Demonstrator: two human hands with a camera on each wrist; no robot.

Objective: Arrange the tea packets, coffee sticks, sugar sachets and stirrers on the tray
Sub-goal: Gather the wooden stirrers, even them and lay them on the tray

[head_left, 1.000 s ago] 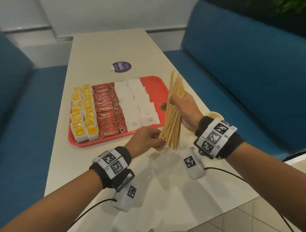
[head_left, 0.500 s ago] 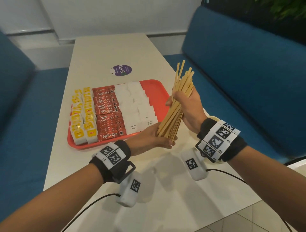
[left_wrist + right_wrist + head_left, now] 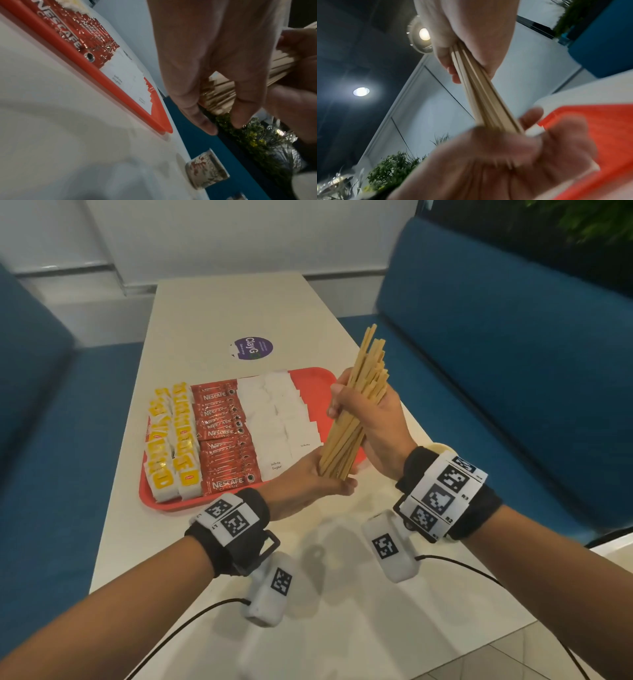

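Observation:
A red tray [image 3: 164,501] holds yellow tea packets [image 3: 171,440] at its left, red coffee sticks [image 3: 224,436] in the middle and white sugar sachets [image 3: 277,419] to their right. My right hand [image 3: 346,409] grips a bundle of wooden stirrers [image 3: 363,392], tilted upright over the tray's right end. My left hand [image 3: 308,484] lies flat beneath, palm against the bundle's lower ends. In the left wrist view the left hand's fingers [image 3: 214,67] are straight beside the stirrers [image 3: 219,92]. The right wrist view shows the right hand [image 3: 465,33] wrapped round the stirrers [image 3: 481,94].
The cream table [image 3: 222,309] carries a round purple sticker [image 3: 251,348] behind the tray. A small patterned paper cup [image 3: 205,174] stands near the table's right edge. Blue benches [image 3: 513,354] flank the table on both sides. Wrist cables trail over the near tabletop.
The right hand has raised the stirrer bundle and leaned it to the right. The left hand has gone from touching its lower side to lying flat under the ends.

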